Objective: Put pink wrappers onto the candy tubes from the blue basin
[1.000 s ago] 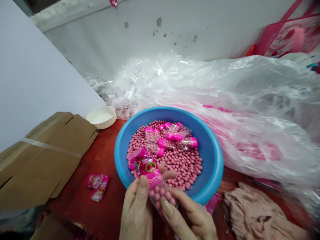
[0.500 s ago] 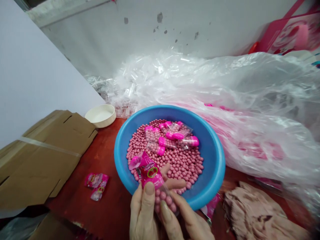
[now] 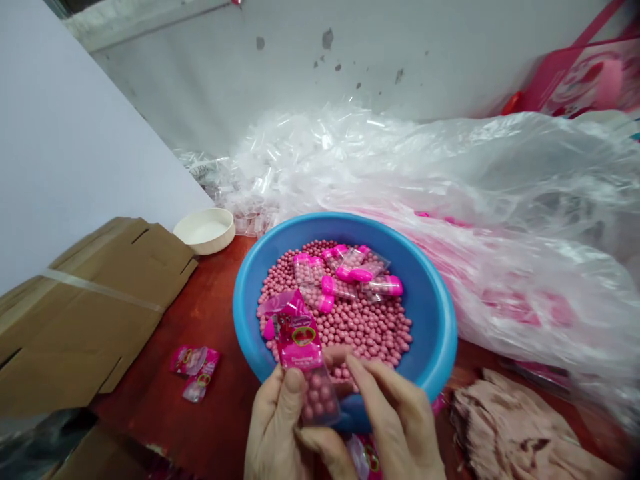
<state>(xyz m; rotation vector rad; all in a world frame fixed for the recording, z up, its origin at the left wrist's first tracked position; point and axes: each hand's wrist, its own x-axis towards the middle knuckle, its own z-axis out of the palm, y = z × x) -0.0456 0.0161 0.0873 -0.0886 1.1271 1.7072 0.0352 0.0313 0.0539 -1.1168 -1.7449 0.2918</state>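
A small clear packet of pink candy balls (image 3: 320, 398) with a printed pink sleeve (image 3: 299, 340) sits in my left hand (image 3: 277, 417), tilted over the near rim of the blue basin (image 3: 445, 320). The left thumb presses on its front, and fingertips show behind it. My right hand (image 3: 400, 413) is beside it, fingers apart and curved; its thumb lies near the packet's lower end, and I cannot tell whether it touches. Inside the basin, loose pink balls (image 3: 363, 327) surround several clear tubes with bright pink caps (image 3: 340, 287).
Pink sleeves (image 3: 197, 370) lie on the red table (image 3: 225, 420) at left, beside folded cardboard (image 3: 100, 300). A white shallow dish (image 3: 206, 232) stands behind. Clear plastic bags (image 3: 500, 180) fill the back and right; a crumpled cloth (image 3: 520, 427) lies front right.
My right hand has moved off the packet to the right, and its fingers have spread. The packet stays in my left hand, now more upright. The view has shifted slightly.
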